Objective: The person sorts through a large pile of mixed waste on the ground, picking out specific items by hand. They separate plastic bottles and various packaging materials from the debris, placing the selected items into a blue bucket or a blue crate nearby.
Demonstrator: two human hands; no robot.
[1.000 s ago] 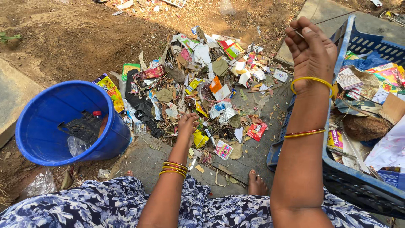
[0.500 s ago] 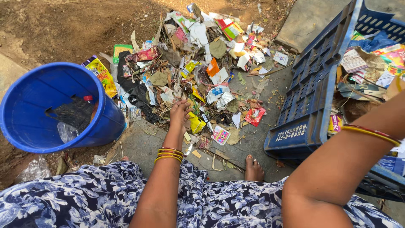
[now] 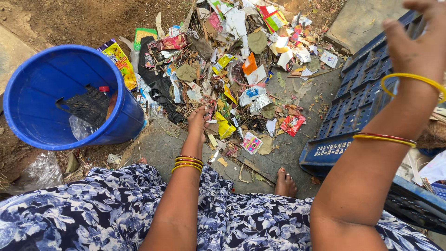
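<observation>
Head view: my left hand (image 3: 199,120) reaches down to the near edge of the litter pile (image 3: 232,69) of wrappers, paper scraps and dry leaves, fingers curled into the scraps, though I cannot tell whether they grip a piece. My right hand (image 3: 418,44) is raised with loosely spread fingers, holding nothing, above the blue plastic crate (image 3: 353,111). A blue bucket (image 3: 28,93) holding a plastic bottle (image 3: 88,121) stands left of the pile; my bare foot (image 3: 284,183) rests on the concrete.

I see a blue bucket (image 3: 69,93), a blue crate (image 3: 357,107) right of it, and navy-white floral cloth (image 3: 93,214) below it.
</observation>
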